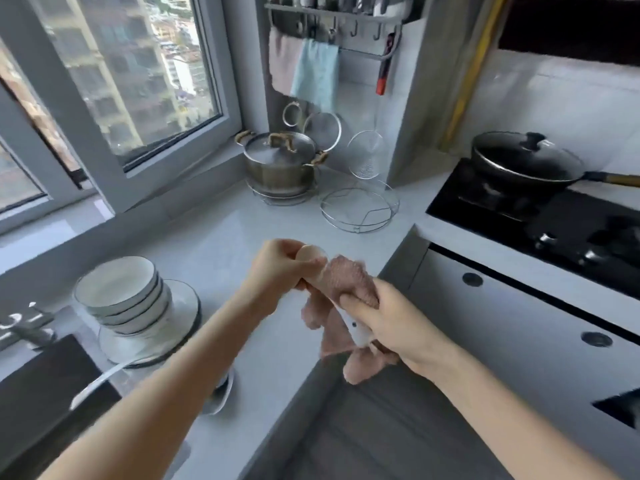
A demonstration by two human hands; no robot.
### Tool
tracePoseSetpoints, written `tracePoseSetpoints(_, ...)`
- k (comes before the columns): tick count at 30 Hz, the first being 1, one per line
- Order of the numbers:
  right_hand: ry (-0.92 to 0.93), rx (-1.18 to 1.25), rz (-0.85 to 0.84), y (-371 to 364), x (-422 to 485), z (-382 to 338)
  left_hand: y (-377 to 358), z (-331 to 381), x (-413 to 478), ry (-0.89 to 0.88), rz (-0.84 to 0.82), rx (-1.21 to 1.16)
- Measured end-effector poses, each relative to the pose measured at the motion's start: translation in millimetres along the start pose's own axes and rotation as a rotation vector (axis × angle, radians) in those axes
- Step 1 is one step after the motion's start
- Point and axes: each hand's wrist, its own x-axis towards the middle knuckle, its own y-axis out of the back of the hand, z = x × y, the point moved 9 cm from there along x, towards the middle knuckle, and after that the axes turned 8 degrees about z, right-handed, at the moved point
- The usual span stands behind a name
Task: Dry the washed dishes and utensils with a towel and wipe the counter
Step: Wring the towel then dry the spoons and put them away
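While the left hand (pixel 277 270) grips the wooden utensil (pixel 310 254) by its rounded end above the table (pixel 221 244), the right hand (pixel 388 318) squeezes the pink towel (pixel 349 278) round its shaft — light, stiff, probably slick; hold the ends.

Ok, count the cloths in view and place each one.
3. One pink towel in the right hand; a pink cloth and a blue cloth hang side by side from the wall rack. More may be hidden.
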Motion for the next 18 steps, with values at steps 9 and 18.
tracePoseSetpoints(9,-0.081,-0.082,0.744,235.2,-122.4,103.6,-280.8,8.3,-122.9,0.153,-0.221,-0.191)
tracePoseSetpoints(18,-0.241,-0.081,1.106,431.8,-259.7,225.2,-501.9,28.5,-223.2,0.242,-0.415,-0.135)
